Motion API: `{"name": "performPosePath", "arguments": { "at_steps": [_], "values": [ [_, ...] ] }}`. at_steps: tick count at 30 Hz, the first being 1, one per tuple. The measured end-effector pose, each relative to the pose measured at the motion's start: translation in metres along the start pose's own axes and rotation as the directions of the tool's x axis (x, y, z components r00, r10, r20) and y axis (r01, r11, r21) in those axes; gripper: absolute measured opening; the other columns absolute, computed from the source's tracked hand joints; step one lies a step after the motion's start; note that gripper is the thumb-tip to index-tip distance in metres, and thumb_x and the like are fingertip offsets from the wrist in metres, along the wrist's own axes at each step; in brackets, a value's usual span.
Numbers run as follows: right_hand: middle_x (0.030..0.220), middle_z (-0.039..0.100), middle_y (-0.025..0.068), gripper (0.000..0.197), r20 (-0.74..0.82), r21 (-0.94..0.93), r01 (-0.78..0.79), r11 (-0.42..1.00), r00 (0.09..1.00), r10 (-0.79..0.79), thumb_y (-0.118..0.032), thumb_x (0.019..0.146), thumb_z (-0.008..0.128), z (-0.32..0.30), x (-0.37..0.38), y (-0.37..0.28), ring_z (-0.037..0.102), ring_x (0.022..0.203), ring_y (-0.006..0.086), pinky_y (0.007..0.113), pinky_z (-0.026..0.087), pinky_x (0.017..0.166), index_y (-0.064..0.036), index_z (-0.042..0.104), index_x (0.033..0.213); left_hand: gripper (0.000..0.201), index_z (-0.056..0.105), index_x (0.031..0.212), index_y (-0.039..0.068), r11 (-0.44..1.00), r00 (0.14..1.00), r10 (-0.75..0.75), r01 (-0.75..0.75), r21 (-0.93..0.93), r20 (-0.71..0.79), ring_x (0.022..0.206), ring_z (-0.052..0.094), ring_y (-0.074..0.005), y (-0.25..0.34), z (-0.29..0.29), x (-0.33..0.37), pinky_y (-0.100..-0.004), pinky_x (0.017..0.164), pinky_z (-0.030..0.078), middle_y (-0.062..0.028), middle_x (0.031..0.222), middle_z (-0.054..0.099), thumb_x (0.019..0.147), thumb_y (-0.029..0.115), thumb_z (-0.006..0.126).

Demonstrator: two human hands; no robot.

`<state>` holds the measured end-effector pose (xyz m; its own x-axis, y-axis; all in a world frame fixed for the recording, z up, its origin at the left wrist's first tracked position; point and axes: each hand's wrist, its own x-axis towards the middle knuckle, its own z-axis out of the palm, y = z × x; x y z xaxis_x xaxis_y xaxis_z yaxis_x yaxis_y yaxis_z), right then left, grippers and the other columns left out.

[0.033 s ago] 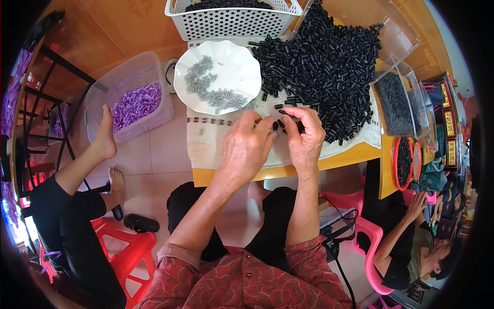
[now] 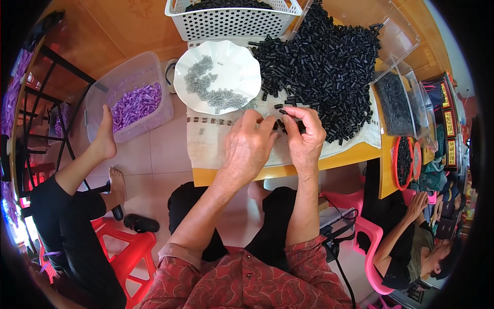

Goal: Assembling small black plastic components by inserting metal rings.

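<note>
My right hand [image 2: 307, 138] is closed, with a small black cylindrical piece [image 2: 283, 112] between thumb and forefinger. Beside it my left hand [image 2: 248, 145] has its fingers curled together, and what they hold, if anything, is hidden. A few more black pieces lie in the gap between the two hands. Just beyond the left hand stands a white scalloped plate [image 2: 239, 62], with small metal springs [image 2: 200, 85] spread over its left and near side. A large heap of black cylindrical pieces [image 2: 324, 72] spreads on the cloth beyond my right hand.
A light cloth [image 2: 206, 147] covers part of the wooden table [image 2: 355, 154]. At the back is a white perforated basket [image 2: 234, 26]; clear bins [image 2: 396, 103] and a red-rimmed tray [image 2: 403, 164] line the right. A tub of purple pieces [image 2: 136, 105] stands left. People sit on both sides.
</note>
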<state>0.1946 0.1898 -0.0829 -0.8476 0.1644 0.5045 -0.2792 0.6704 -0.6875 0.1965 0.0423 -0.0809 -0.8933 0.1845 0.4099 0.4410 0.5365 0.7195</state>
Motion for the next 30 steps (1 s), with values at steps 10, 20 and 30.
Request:
{"name": "performPosePath", "arguments": {
  "at_steps": [10,20,30],
  "values": [
    [0.084,0.066,0.0065,0.023,-0.054,0.118,-0.058,0.991,0.996,0.065,0.008,0.077,0.071,-0.005,-0.004,0.002,0.061,0.077,0.0203,0.031,0.048,0.071,-0.0044,0.069,0.097,0.024,0.072,0.099,0.008,0.979,0.999,-0.001,-0.009,0.205,0.046,0.079,0.064,-0.03,0.001,0.017,0.003,-0.0407,0.066,0.053,-0.0112,0.091,0.059,0.076,0.012,0.077],
    [0.09,0.067,0.0063,0.017,0.032,0.11,0.005,0.994,0.999,-0.009,0.003,0.078,0.072,-0.009,-0.001,-0.002,0.061,0.086,0.0235,0.034,0.046,0.077,-0.0052,0.069,0.092,0.025,0.068,0.112,0.0,0.444,0.89,-0.276,0.454,-0.773,0.364,0.081,0.065,-0.01,-0.03,-0.015,0.002,-0.0243,0.072,0.055,-0.0037,0.095,0.067,0.088,-0.005,0.067],
    [0.102,0.064,0.0035,0.016,0.123,-0.106,0.109,0.988,0.988,-0.096,-0.002,0.075,0.075,0.002,-0.001,-0.008,0.057,0.1,0.0247,0.039,0.039,0.088,-0.009,0.069,0.087,0.026,0.066,0.114,-0.001,0.126,0.866,-0.256,0.471,-0.873,0.43,0.085,0.069,-0.0181,-0.038,-0.036,0.003,-0.0305,0.078,0.059,-0.0096,0.099,0.069,0.089,-0.004,0.065]
  ]
}}
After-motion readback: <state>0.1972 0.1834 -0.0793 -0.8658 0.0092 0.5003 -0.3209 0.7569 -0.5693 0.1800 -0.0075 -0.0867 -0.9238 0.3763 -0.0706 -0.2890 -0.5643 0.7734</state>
